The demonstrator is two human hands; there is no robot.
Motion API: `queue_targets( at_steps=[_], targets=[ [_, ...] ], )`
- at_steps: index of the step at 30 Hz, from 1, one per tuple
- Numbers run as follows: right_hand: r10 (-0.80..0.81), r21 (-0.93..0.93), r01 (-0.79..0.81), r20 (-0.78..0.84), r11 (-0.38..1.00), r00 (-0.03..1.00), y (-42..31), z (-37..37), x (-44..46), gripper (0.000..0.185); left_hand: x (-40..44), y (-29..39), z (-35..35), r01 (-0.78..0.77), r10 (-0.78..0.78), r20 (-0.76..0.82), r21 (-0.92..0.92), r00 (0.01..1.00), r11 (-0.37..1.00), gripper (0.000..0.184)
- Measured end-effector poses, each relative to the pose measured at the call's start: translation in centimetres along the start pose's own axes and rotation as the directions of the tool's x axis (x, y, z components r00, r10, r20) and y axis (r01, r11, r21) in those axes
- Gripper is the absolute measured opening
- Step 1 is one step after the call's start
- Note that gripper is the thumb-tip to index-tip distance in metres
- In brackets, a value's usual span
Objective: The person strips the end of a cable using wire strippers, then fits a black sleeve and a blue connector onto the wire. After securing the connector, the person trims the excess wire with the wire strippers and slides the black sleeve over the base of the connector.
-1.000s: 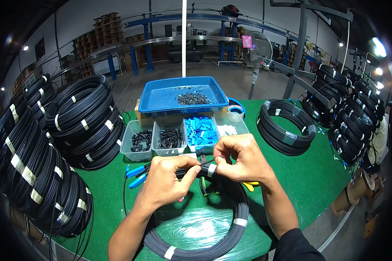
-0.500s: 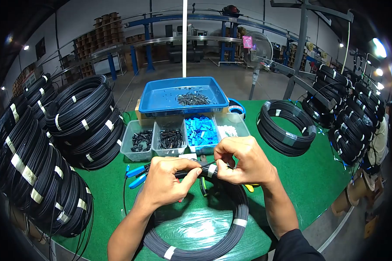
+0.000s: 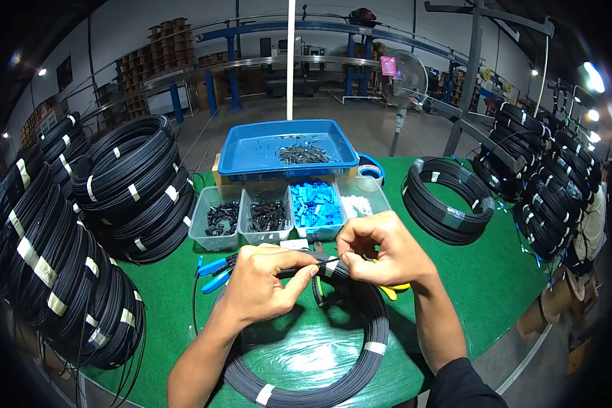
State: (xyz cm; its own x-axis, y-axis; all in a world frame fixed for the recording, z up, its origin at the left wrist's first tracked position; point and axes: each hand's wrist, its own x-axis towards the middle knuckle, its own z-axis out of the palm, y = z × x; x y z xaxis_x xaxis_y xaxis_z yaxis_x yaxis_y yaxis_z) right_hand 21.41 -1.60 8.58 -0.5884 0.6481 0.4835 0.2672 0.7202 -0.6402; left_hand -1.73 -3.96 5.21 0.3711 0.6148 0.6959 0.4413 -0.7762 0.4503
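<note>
The right hand (image 3: 391,255) has shifted slightly away from the left hand (image 3: 255,284). The gap between their fingertips is now wider.

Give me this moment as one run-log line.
left hand: pinching cable | right hand: curled at cable, grip unclear | coil: on table, below hands | bins: beyond coil
</note>
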Motion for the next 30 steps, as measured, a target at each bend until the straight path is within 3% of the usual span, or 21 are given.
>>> queue_targets(
  at_steps=[2, 9, 15, 17, 23, 30],
  targets=[
    [0.097, 0.168, -0.099, 0.016, 0.981, 0.995, 0.1, -0.1, -0.2, 0.006, 0.0, 0.0, -0.1, 0.015, -0.015, -0.001, 0.002, 1.000, 1.000, 0.009],
    [0.093, 0.134, -0.088, -0.031, 0.987, 0.995, 0.3, 0.1, -0.2, 0.006, 0.0, -0.1, 0.2, 0.010, -0.010, -0.001, -0.002, 1.000, 1.000, 0.009],
    [-0.065, -0.137, 0.055, -0.070, 0.989, 0.995, 0.1, 0.2, 0.1, 0.010, 0.0, 0.0, 0.3, -0.025, 0.025, 0.000, 0.015, 1.000, 1.000, 0.009],
    [-0.242, -0.322, 0.204, -0.082, 0.924, 0.967, 0.3, 0.3, 0.2, 0.012, 0.0, 0.0, 0.4, -0.041, 0.041, 0.001, 0.021, 0.999, 0.999, 0.009],
    [-0.361, -0.573, 0.277, -0.036, 0.771, 0.932, -0.8, 0.2, -0.3, 0.018, -0.1, 0.0, 0.8, -0.014, 0.016, 0.024, -0.079, 1.000, 0.997, 0.010],
    [-0.454, -0.626, 0.328, -0.046, 0.707, 0.890, -0.5, 0.0, -0.4, 0.020, -0.1, -0.4, 1.0, -0.051, 0.052, 0.008, -0.109, 0.999, 0.993, 0.011]
  ],
)
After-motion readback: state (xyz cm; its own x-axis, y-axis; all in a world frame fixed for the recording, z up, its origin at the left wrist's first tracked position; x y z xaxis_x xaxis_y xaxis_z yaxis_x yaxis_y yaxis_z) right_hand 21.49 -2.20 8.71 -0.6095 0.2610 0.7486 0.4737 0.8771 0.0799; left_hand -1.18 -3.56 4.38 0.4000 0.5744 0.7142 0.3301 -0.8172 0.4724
